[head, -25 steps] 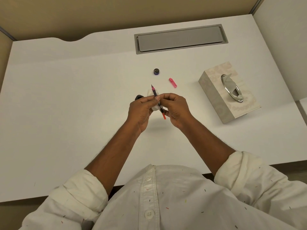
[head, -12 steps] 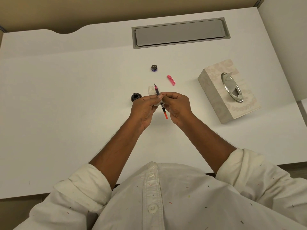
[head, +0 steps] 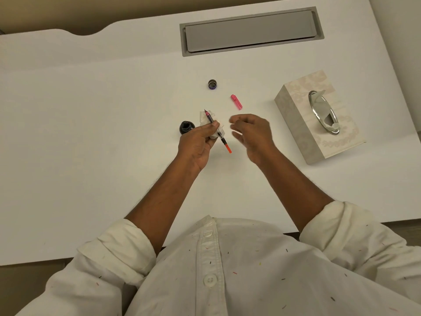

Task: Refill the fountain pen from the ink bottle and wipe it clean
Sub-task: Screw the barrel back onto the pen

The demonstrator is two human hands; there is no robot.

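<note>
Above the white desk [head: 91, 133], at mid-frame, one fountain pen [head: 217, 131] is lying in the left hand [head: 198, 144], which is pinching it together with one crumpled tissue [head: 210, 124]. Long axis is running 11 to 5 o'clock: nib pointing toward 11, orange end toward 5. Right hand [head: 250, 133] is hovering at the pen's 3 o'clock, fingers loosely curled, gripping nothing. One open ink bottle [head: 185, 127] is standing at 9 o'clock. One bottle cap [head: 212, 84] at 12, one pink pen cap [head: 236, 102] at 1, one tissue box [head: 319, 117] at 3. No legible writing showing.
</note>
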